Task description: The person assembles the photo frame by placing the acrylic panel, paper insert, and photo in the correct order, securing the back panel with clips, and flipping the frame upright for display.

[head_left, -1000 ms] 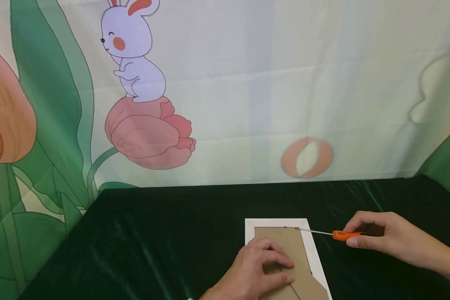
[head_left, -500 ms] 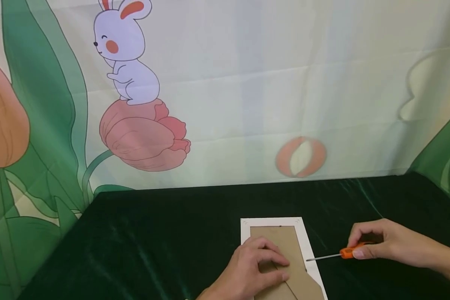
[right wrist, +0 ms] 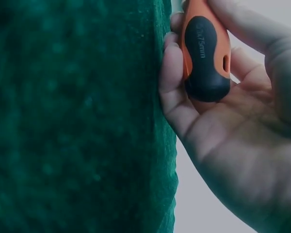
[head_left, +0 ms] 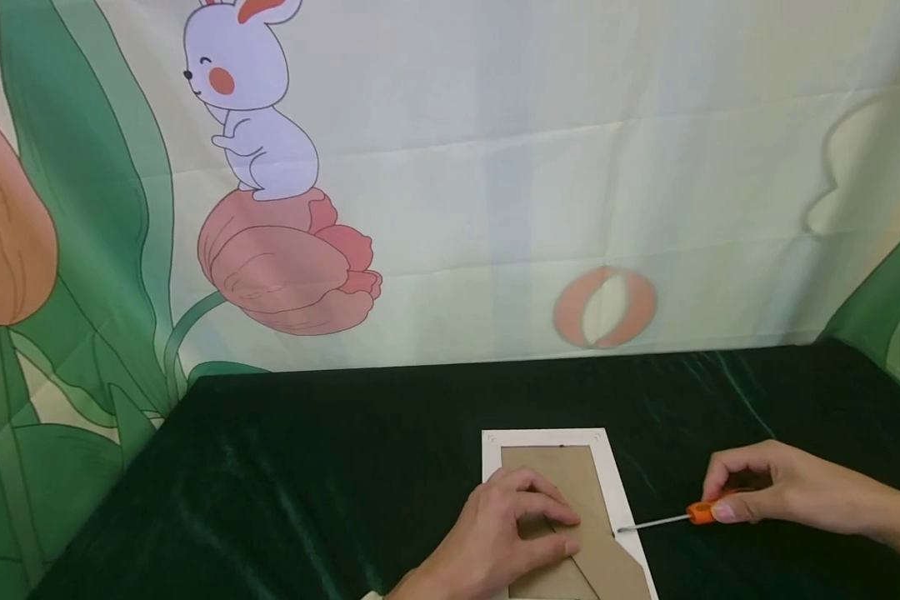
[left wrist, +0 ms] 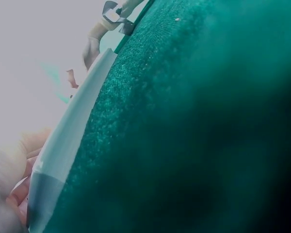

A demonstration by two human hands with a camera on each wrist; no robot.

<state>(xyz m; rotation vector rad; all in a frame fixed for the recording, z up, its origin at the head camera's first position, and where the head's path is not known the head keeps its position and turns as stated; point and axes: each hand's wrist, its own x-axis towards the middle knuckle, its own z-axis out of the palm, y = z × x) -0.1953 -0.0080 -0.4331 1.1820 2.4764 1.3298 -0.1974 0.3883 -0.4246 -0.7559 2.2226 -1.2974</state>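
Note:
A white picture frame (head_left: 613,483) lies back side up, its brown backing board (head_left: 558,475) showing. On that board rests my left hand (head_left: 498,525), fingers relaxed and bent, thumb apart. Thumb and fingers of my right hand (head_left: 802,492) hold a screwdriver (head_left: 701,512) by its orange handle. Its thin shaft points left, the tip at the inner right edge of the frame, right by a small dark tab (head_left: 614,534). Another tab (head_left: 562,446) sits at the top edge. In the right wrist view, the black-and-orange handle (right wrist: 202,58) lies along the fingers.
Dark green velvet cloth (head_left: 330,467) covers the table under the frame. Behind it hangs a pale curtain (head_left: 435,208) printed with a rabbit and tulips. The frame's side edge (left wrist: 72,131) runs along the cloth in the left wrist view.
The right hand has brought the screwdriver tip from the frame's top edge down to the tab on its right side. My left hand stays on the backing board.

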